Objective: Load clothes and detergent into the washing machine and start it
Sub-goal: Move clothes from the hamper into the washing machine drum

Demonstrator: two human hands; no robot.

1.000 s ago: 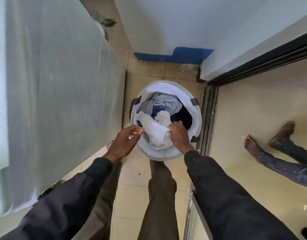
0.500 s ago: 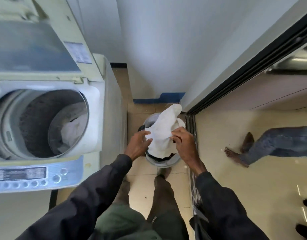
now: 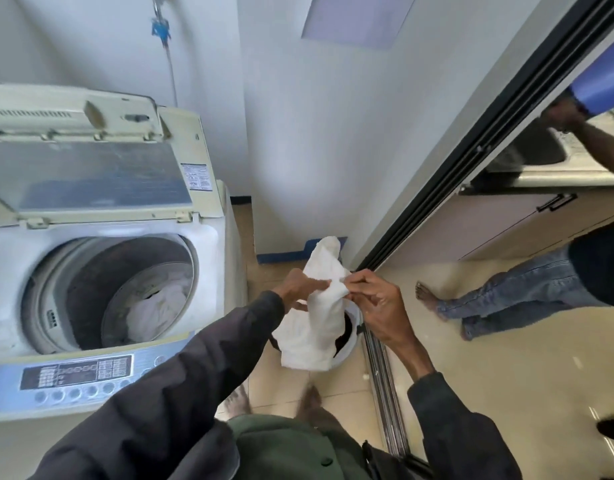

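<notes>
At left, the cream plastic washing machine (image 3: 208,258) stands lid-up, pale cloth crumpled in its round metal drum (image 3: 90,289). To its right, the left hand (image 3: 300,289) and right hand (image 3: 374,303) pinch a soft white terry garment (image 3: 319,327) between them, above the round laundry basket (image 3: 350,348).

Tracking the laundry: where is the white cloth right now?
Head view, centre: the white cloth hangs pinched between left hand and right hand, above the basket, right of the washer.

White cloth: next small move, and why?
Probably swing the cloth left over the drum and let go. The left hand and right hand pinch it above the basket; the lid is up, and laundry already lies in the drum.
</notes>
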